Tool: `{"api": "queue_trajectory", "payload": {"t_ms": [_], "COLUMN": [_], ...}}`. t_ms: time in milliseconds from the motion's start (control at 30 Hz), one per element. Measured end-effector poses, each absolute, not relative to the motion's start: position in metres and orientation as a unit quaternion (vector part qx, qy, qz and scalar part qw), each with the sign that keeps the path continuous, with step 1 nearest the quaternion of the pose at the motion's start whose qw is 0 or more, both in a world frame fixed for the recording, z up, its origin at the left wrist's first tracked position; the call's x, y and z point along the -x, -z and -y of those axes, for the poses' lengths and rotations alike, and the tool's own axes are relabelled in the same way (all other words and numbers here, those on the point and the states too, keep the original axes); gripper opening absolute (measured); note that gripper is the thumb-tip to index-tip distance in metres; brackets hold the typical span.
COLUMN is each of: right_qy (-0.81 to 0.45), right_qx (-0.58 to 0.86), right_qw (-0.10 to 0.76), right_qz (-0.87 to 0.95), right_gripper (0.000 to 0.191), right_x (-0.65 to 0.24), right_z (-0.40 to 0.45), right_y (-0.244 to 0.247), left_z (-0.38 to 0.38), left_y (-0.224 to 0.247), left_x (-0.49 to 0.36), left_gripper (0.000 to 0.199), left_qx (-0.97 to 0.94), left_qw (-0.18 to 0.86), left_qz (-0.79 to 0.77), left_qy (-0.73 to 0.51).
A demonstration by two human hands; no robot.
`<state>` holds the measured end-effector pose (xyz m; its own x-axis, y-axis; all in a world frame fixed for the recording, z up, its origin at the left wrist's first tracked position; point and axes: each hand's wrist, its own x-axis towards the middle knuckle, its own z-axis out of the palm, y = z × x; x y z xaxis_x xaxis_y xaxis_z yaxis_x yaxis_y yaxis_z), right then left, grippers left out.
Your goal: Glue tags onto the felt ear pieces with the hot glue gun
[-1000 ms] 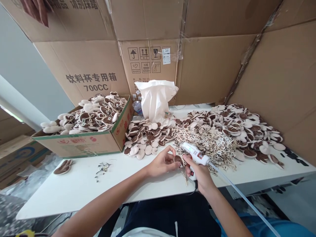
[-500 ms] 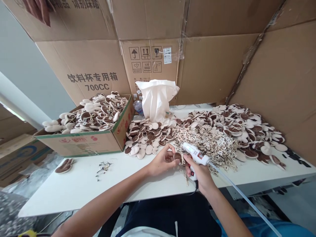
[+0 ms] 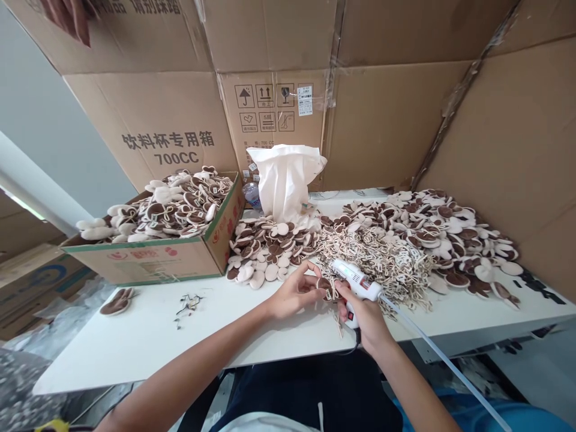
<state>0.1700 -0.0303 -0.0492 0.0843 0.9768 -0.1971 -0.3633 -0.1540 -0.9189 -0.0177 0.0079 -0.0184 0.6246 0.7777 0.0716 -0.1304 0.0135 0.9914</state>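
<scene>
My left hand pinches a small brown and cream fabric piece with a pale bow on it, above the white table. My right hand is wrapped round a white glue gun, whose nozzle points up and left; its thumb and fingertip meet the bow's right side. A long clear glue stick runs out of the gun's back. Just behind my hands lies a heap of cream bows. Some loose cream strips lie below the fabric piece.
A cardboard box full of brown and cream pieces stands at the left. Similar pieces lie in piles at centre and right. White tissue stands behind. One piece and dark scraps lie on the table.
The fabric piece has tilted slightly in my left fingers, and my right fingertips have shifted a little on its bow. The glue gun stays in almost the same place.
</scene>
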Motion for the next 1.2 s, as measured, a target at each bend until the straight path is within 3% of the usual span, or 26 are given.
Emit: {"api": "queue_trajectory", "payload": {"t_ms": [667, 1200], "right_qy": [-0.595, -0.587], "right_qx": [0.485, 0.48], "right_qw": [0.543, 0.556], "right_qz": [0.34, 0.339], "right_gripper": [0.047, 0.047], "right_x": [-0.1689, -0.1685], "right_z": [0.0325, 0.0311], "right_y": [0.0461, 0.0451], "left_z": [-0.0078, -0.0079], "left_y": [0.018, 0.0185], "left_x": [0.0188, 0.0168], "left_gripper": [0.046, 0.048], "left_qx": [-0.642, -0.621], "left_qw": [0.635, 0.672], "left_qz": [-0.273, -0.24], "left_qy": [-0.332, -0.324]}}
